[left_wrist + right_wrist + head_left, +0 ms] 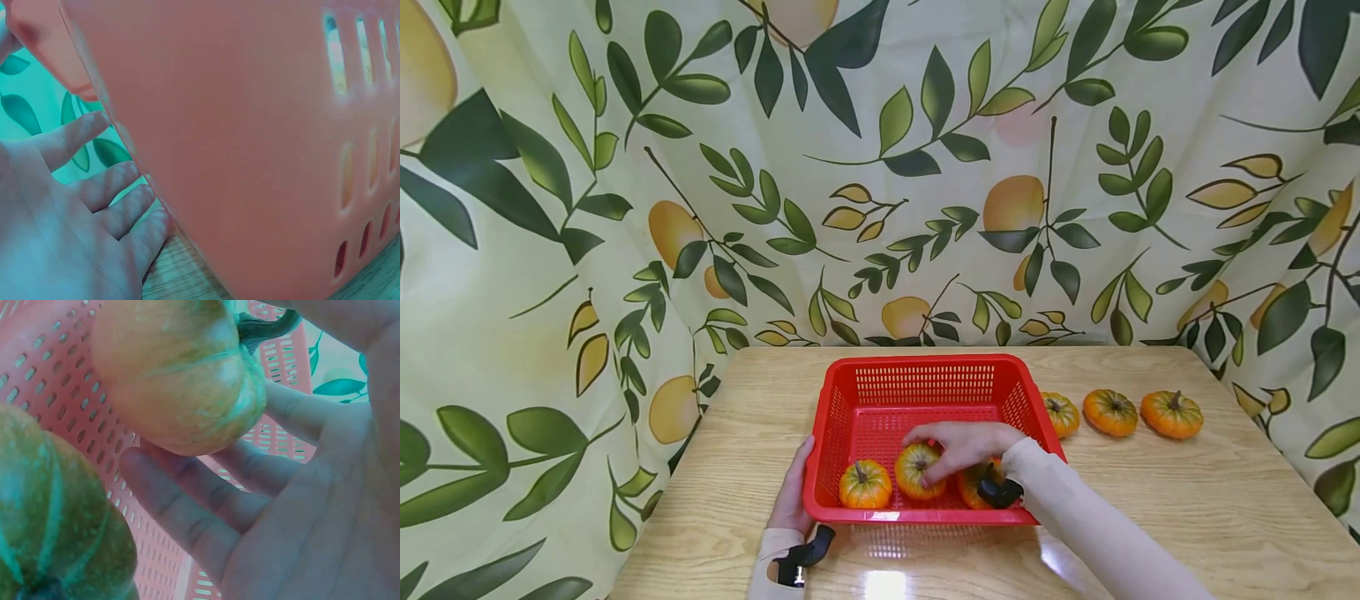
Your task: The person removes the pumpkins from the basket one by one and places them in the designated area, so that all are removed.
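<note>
Nearest, a person's left hand (792, 492) is resting against the left side of a red, rectangular, perforated plastic basket (925, 517); its fingers are lying straight and spread, touching the outside and gripping nothing. Just inside the front edge, 3 small, round, ribbed, orange-and-green pumpkins are sitting in a row: a left pumpkin (865, 489), a middle pumpkin (913, 481) and a right pumpkin (971, 490), which a black wrist device (1000, 493) is partly covering. The right hand (962, 447) is curling its thumb and fingers around the middle pumpkin, spread about as wide as it. For good handling, the grip should probably be cupping the ribs, not pulling the stem, with the wrist clearing the right pumpkin and the left fingers steadying the basket. Farther right, 3 matching pumpkins (1110, 414) are lying on a pale wood-grain table (715, 500). Behind, white cloth (925, 250) printed with leaves and fruit is hanging. No brand, label or writing is showing legibly.
</note>
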The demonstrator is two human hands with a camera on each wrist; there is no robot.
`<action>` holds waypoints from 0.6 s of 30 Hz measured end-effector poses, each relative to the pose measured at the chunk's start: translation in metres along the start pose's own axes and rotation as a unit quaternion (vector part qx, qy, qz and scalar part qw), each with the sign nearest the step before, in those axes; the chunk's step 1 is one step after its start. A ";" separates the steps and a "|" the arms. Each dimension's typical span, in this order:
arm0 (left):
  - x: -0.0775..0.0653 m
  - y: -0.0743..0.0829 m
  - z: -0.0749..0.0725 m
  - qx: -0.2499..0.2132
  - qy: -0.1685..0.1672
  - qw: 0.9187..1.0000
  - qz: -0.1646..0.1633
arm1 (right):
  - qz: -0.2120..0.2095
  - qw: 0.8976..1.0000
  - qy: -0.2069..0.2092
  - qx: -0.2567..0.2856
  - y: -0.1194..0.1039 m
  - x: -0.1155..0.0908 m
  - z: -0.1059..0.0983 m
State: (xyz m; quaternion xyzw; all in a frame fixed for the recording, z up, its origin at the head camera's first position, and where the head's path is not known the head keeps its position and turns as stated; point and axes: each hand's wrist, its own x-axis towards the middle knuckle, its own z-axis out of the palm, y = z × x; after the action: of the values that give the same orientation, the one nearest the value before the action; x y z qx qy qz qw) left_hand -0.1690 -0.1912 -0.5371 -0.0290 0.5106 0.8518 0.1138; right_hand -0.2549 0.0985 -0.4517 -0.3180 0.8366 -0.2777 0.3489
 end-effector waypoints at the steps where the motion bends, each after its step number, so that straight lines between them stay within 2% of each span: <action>1: 0.000 0.000 0.000 0.000 0.000 1.000 -0.001 | -0.002 1.000 0.002 0.001 0.000 0.000 0.000; 18: 0.000 -0.001 -0.001 0.001 0.001 1.000 0.002 | -0.035 0.997 0.068 0.011 0.001 0.004 -0.001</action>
State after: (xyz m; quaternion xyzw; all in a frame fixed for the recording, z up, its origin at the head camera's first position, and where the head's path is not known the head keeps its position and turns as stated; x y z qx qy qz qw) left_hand -0.1690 -0.1917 -0.5382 -0.0290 0.5113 0.8516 0.1116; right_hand -0.2579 0.0963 -0.4534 -0.3238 0.8436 -0.3198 0.2851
